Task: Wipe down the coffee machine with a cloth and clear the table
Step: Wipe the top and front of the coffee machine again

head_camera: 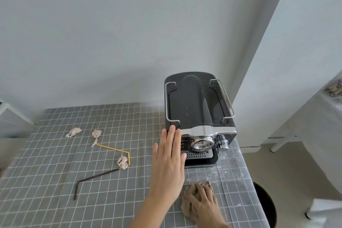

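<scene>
a head-worn camera looks down at a table [55,181] covered with a grey cloth printed in a white grid. a black and chrome coffee machine [198,114] stands at the far right of the table, close to a white wall [111,33]; its flat dark top has a thin metal rail around it, and a chrome knob and a perforated drip tray face the viewer.

the left hand [169,164] reaches forward with the palm down, fingers straight and held close together, thumb out to the side. it holds nothing. its fingertips [173,128] are at the machine's front left top corner; whether they press on it or hover just over it is not clear.

the right hand [202,203] lies flat on a crumpled beige cloth [192,190], fingers spread loosely over it, pressing it to the table just in front of the machine, near the table's right edge.

on the left half of the table lie three small crumpled paper scraps [74,132], [96,133], [122,162], a bent yellow straw [114,149] and a bent dark straw [92,177], all well apart from both hands. the third scrap sits against the yellow straw's bend.

a dark round bin [266,203] sits on the floor just beyond the table's right edge.
</scene>
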`<state>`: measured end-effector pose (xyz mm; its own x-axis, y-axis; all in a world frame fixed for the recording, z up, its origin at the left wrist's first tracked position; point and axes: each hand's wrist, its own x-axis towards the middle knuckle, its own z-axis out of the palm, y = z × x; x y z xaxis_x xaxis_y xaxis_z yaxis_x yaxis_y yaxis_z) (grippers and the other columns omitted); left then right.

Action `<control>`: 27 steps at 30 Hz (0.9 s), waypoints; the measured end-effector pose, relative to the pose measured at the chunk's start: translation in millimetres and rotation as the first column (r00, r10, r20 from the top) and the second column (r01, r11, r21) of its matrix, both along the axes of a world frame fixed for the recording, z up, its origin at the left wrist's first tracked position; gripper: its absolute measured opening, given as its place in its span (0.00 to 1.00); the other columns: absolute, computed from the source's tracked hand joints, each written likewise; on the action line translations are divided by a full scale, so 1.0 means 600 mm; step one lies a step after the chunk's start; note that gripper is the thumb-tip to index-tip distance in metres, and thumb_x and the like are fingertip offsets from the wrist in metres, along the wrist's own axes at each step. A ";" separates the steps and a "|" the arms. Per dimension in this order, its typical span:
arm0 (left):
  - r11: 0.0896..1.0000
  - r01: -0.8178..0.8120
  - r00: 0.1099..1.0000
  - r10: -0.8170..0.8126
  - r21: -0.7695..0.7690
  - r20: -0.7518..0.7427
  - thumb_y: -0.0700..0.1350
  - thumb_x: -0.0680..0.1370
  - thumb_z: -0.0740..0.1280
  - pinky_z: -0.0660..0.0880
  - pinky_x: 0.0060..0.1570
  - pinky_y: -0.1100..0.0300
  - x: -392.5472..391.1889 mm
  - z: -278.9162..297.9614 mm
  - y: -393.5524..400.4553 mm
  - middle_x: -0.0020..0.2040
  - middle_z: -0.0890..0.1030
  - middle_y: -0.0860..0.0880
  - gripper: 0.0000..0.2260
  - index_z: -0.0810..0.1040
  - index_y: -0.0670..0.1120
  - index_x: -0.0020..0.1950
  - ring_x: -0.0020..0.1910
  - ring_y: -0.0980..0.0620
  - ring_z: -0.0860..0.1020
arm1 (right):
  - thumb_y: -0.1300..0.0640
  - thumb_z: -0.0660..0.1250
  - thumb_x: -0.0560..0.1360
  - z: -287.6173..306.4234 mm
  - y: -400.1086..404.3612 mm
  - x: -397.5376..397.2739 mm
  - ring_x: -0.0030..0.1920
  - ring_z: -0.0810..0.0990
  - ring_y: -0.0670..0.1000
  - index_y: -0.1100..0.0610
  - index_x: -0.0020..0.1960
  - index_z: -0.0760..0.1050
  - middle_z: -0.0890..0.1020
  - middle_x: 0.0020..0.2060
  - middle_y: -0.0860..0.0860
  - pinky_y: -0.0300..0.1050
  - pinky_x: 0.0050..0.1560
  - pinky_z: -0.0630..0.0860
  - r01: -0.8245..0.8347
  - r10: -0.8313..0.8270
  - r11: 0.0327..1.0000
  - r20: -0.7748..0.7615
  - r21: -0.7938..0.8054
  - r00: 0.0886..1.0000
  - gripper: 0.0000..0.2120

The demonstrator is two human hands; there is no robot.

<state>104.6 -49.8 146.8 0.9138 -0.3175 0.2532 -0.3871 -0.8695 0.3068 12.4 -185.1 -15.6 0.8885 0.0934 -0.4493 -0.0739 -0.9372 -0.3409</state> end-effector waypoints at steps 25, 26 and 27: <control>0.998 0.010 0.998 -0.006 0.062 -0.067 0.53 0.79 0.51 0.71 0.64 0.45 0.000 0.020 0.001 0.77 0.60 0.48 0.26 0.58 0.47 0.77 0.75 0.45 0.62 | 0.48 0.52 0.81 0.435 -0.058 0.492 0.65 0.67 0.60 0.45 0.61 0.78 0.74 0.67 0.48 0.55 0.61 0.65 0.048 0.047 0.982 0.482 -0.184 0.875 0.18; 0.998 0.011 0.998 -0.007 0.064 -0.068 0.54 0.79 0.51 0.71 0.64 0.44 -0.001 0.019 0.002 0.77 0.59 0.48 0.26 0.57 0.48 0.77 0.75 0.45 0.62 | 0.48 0.52 0.81 0.439 -0.055 0.473 0.65 0.67 0.60 0.45 0.62 0.78 0.74 0.68 0.47 0.55 0.62 0.66 0.029 0.083 0.976 0.495 -0.215 0.865 0.18; 0.998 0.012 0.998 -0.007 0.066 -0.070 0.54 0.79 0.51 0.71 0.64 0.44 -0.002 0.017 0.003 0.78 0.59 0.48 0.26 0.57 0.48 0.77 0.75 0.45 0.62 | 0.46 0.52 0.81 0.437 -0.057 0.456 0.65 0.68 0.60 0.45 0.62 0.78 0.74 0.68 0.47 0.56 0.62 0.67 0.005 0.122 0.970 0.508 -0.241 0.853 0.19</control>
